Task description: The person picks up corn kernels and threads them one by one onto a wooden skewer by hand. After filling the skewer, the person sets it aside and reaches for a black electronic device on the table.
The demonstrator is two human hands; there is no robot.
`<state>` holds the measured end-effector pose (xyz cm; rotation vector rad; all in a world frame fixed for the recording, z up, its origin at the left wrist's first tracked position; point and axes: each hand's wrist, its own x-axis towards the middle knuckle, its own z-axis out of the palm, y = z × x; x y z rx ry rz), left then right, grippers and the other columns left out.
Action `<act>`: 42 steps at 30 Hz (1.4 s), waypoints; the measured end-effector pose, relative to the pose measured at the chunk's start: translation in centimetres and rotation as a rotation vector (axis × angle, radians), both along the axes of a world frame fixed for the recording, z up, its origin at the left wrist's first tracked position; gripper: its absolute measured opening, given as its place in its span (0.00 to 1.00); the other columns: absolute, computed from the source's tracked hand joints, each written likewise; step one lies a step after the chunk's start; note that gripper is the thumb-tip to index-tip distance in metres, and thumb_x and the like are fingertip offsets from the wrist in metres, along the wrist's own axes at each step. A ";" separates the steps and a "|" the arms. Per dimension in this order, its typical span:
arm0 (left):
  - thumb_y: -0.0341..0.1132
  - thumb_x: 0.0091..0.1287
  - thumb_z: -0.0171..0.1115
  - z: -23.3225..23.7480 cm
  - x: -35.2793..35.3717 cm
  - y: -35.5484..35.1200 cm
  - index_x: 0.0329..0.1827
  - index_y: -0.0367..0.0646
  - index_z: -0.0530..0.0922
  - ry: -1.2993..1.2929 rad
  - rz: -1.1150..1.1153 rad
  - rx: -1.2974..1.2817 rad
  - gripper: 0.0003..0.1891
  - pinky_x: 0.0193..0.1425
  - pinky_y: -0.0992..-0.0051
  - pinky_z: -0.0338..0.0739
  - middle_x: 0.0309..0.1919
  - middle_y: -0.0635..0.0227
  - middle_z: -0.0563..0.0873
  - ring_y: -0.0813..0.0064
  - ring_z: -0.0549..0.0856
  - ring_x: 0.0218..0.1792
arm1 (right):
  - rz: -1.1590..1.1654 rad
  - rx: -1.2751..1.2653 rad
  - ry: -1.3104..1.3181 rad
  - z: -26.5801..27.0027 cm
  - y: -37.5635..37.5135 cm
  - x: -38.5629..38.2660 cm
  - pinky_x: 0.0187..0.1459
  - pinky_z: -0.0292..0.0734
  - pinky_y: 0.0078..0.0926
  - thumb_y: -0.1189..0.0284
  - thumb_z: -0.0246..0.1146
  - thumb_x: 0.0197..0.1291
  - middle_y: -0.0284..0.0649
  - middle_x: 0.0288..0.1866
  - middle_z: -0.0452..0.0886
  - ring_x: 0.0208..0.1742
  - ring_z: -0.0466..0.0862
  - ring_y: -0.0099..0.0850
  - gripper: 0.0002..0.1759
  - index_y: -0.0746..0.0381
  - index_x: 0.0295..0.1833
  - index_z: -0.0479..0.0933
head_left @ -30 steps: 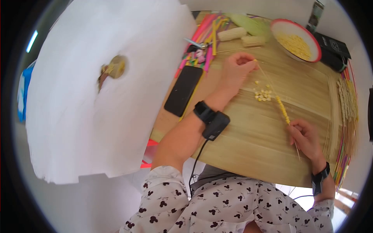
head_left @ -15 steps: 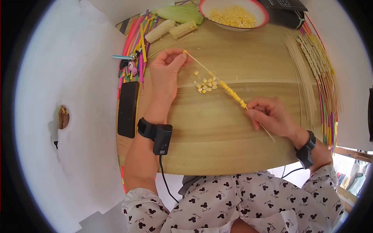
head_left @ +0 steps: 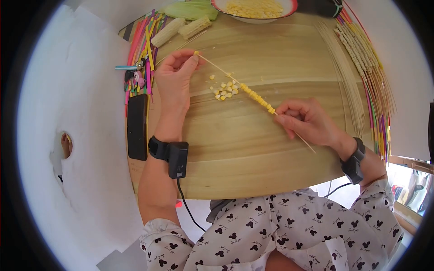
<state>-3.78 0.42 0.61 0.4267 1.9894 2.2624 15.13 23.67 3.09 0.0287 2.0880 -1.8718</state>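
Note:
My left hand pinches a yellow corn kernel at the upper tip of a thin skewer. Along the middle of the skewer runs a row of threaded kernels. Just below that row, my right hand holds the skewer between thumb and fingers, and its lower end sticks out past the hand. Several loose kernels lie on the table between my hands, left of the threaded row.
A red-rimmed bowl of kernels stands at the back. Two bare cobs, a husk, coloured strips and a phone lie left. Bare skewers and filled skewers lie right.
The whole view has shifted, so the table and things on it appear farther up and left. Both hands keep their grips, with the skewer held much the same way.

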 end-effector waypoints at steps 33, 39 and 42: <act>0.21 0.64 0.64 0.0 0.5 0.4 0.42 0.35 0.79 0.210 0.055 -0.087 0.06 0.47 0.77 0.81 0.39 0.59 0.88 0.75 0.87 0.38 | 0.040 -0.021 0.100 -1.2 0.4 0.1 0.27 0.66 0.14 0.73 0.58 0.70 0.28 0.22 0.74 0.24 0.71 0.14 0.07 0.67 0.40 0.75; 0.22 0.64 0.64 0.1 0.6 0.4 0.42 0.36 0.79 0.242 0.036 -0.092 0.05 0.47 0.78 0.80 0.38 0.61 0.88 0.76 0.86 0.37 | 0.034 -0.013 0.103 -1.2 0.3 0.1 0.27 0.65 0.15 0.72 0.57 0.70 0.28 0.20 0.73 0.23 0.70 0.14 0.08 0.66 0.39 0.74; 0.22 0.65 0.64 0.0 0.7 0.4 0.42 0.36 0.79 0.253 0.047 -0.117 0.05 0.47 0.79 0.80 0.38 0.61 0.88 0.77 0.86 0.37 | 0.031 0.002 0.117 -1.2 0.4 0.1 0.26 0.65 0.14 0.73 0.58 0.70 0.28 0.22 0.74 0.23 0.71 0.14 0.07 0.66 0.40 0.76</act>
